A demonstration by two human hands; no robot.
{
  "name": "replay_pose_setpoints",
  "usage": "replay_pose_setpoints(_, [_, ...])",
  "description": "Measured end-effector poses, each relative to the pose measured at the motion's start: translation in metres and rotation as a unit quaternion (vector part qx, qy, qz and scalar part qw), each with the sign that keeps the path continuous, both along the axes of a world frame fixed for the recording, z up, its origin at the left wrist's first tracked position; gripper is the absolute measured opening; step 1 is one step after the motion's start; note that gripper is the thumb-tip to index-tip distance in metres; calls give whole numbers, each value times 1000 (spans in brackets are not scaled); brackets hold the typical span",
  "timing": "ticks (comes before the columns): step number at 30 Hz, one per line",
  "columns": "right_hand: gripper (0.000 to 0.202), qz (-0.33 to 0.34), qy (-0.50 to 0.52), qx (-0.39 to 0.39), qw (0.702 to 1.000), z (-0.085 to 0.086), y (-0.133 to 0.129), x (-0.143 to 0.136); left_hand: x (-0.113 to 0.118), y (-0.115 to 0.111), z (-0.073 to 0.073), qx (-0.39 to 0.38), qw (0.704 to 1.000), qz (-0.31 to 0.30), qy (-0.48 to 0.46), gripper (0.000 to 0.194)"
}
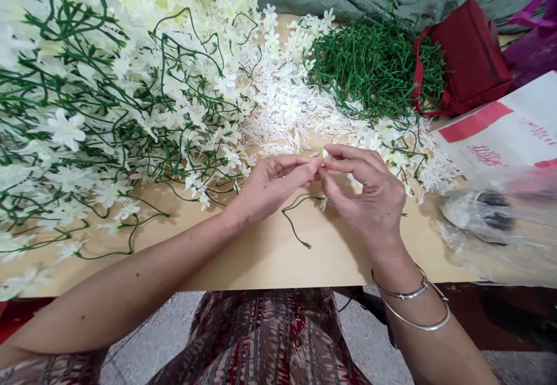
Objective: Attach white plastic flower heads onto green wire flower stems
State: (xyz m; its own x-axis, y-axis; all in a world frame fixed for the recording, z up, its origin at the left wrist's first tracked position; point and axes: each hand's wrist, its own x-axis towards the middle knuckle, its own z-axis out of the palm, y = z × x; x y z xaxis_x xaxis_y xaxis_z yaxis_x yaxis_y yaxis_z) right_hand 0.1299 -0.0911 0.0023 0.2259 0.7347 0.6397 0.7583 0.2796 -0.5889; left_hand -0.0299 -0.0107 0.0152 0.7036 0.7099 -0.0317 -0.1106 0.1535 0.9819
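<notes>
My left hand (278, 184) and my right hand (365, 184) meet above the table, fingertips touching. Thumb and fingers of the left hand are pinched together; what they hold is hidden. The right hand's thumb and index finger close around a tiny white flower piece (325, 154), only partly visible at the fingertips. Below the hands hangs or lies a bent green plastic stem (285, 213), its upper end running toward the right thumb beside a bit of white. Whether it is held, I cannot tell. Just beyond the fingers are loose white stamen-like strands (278, 109).
A large heap of white artificial flowers on green stems (174, 118) covers the left. Green stems (365, 65) are piled at the back right, near a dark red box bag (472, 54). A white-and-red printed bag (509, 123) and clear plastic (522, 222) lie at right on the table (256, 263).
</notes>
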Motion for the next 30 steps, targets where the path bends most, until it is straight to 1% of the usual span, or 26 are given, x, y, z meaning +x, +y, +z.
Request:
replay_pose_setpoints(2, [16, -1, -24, 16, 1000, -1, 0, 1, 0, 0, 0, -1, 1000, -2, -1, 15])
replay_pose_setpoints(6, [18, -17, -80, 35, 996, -2, 0, 0, 0, -1, 1, -19, 1000, -10, 2, 23])
replay_pose_setpoints(9, [18, -25, -78, 39, 996, -2, 0, -1, 0, -1, 2, -51, 998, -24, -14, 25])
replay_pose_setpoints(12, [15, -26, -27, 21, 999, -2, -1, -2, 0, -1, 1, -73, 997, -28, -20, 22])
replay_pose_setpoints(15, [14, -2, 66, -12, 998, -3, -1, -2, 0, 0, -2, -63, 998, -19, -8, 19])
replay_pose_setpoints(18, [13, 17, 157, -30, 987, -3, -1, -2, 0, 0, -6, -52, 998, -18, -9, 22])
replay_pose_setpoints(22, [12, 22, 234, -58, 970, 1, 0, -4, 0, -1, -6, -23, 1000, -9, -18, 22])
replay_pose_setpoints(26, [11, 39, 285, -92, 953, 5, 0, -6, 1, -2, -7, 8, 1000, 15, -4, 19])
replay_pose_setpoints(30, [11, 51, 279, -87, 955, 5, 0, -8, 3, -3, -10, 15, 999, 44, -8, 19])
